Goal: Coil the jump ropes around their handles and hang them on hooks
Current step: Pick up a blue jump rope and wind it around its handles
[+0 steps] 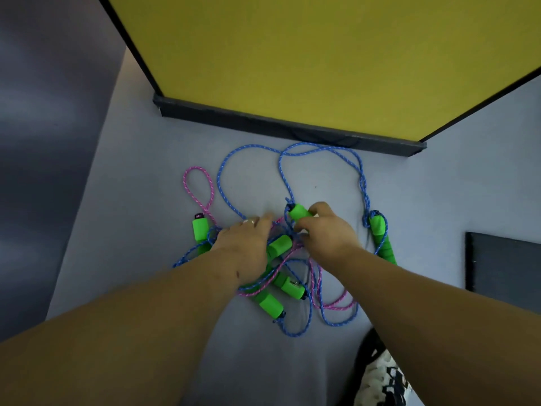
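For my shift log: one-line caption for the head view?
Right hand grips a green handle while left hand rests on tangled blue and pink jump ropes on the floor.

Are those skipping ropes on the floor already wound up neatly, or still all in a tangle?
Still tangled. The blue ropes and pink rope sprawl in crossing loops; the right hand grips one green handle.

Right hand (325, 230) grips a green handle (299, 212).
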